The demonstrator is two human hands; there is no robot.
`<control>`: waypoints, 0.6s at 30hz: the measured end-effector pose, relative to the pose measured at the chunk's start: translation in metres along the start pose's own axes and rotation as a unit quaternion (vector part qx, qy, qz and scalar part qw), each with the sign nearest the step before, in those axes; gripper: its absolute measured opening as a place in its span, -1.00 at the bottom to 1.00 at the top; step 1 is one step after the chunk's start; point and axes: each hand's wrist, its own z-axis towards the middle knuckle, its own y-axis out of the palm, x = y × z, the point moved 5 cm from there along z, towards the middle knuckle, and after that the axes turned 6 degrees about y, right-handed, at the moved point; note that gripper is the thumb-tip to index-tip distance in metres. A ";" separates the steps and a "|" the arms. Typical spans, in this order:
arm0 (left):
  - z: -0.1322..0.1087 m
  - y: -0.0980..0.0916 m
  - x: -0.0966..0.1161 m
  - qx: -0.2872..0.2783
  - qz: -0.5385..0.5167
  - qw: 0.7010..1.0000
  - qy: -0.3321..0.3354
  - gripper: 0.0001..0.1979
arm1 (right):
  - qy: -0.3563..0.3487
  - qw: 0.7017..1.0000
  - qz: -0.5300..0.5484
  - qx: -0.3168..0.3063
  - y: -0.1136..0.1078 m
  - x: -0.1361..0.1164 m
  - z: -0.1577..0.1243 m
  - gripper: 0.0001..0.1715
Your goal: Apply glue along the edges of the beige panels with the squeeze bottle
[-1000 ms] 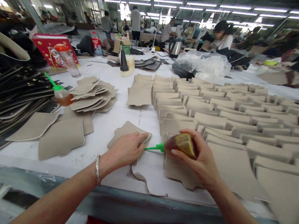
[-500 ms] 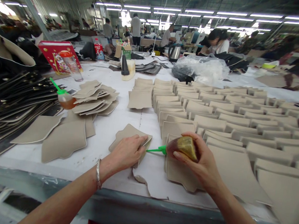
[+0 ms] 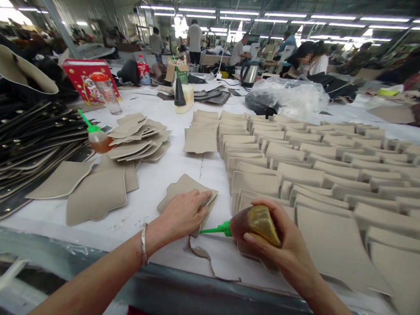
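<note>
Perhaps oversqueezing by the right hand (image 3: 290, 242), gripping the amber, green-nozzled plastic bottle (image 3: 254, 224), could flood the notched beige leather-like sheet (image 3: 179, 190) pressed to the white surface (image 3: 150, 182) beneath the left hand (image 3: 184, 213), fingers outstretched.

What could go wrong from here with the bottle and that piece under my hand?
Your right hand holds the bottle sideways, so squeezing too hard might drip liquid onto the white table covering. The green nozzle is close to your left hand on the beige piece, so a slip could smear it.
</note>
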 end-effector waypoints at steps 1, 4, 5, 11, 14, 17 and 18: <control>0.000 0.000 0.000 0.001 -0.001 1.000 0.000 -0.60 | -0.002 1.000 -0.004 0.008 -0.001 0.000 -0.001 -0.44; -0.001 0.000 -0.001 0.002 0.001 1.000 -0.004 -0.59 | -0.001 1.000 -0.010 0.019 -0.002 0.001 -0.003 -0.44; -0.002 0.000 -0.001 0.001 0.003 1.000 -0.005 -0.59 | 0.003 1.000 -0.004 0.011 -0.001 0.003 -0.004 -0.43; -0.001 0.000 0.000 0.000 0.019 1.000 -0.005 -0.58 | -0.015 1.000 -0.008 0.023 -0.005 0.003 -0.003 -0.44; -0.001 0.000 -0.001 -0.003 0.023 1.000 -0.007 -0.58 | -0.026 0.999 -0.012 0.031 -0.005 0.001 -0.005 -0.44; -0.001 0.001 -0.001 -0.008 0.023 1.000 -0.006 -0.58 | -0.009 1.000 0.023 -0.017 0.002 0.002 -0.006 -0.42; 0.000 0.001 -0.001 -0.009 0.022 1.000 -0.007 -0.58 | -0.006 0.999 0.029 -0.026 0.003 0.002 -0.005 -0.41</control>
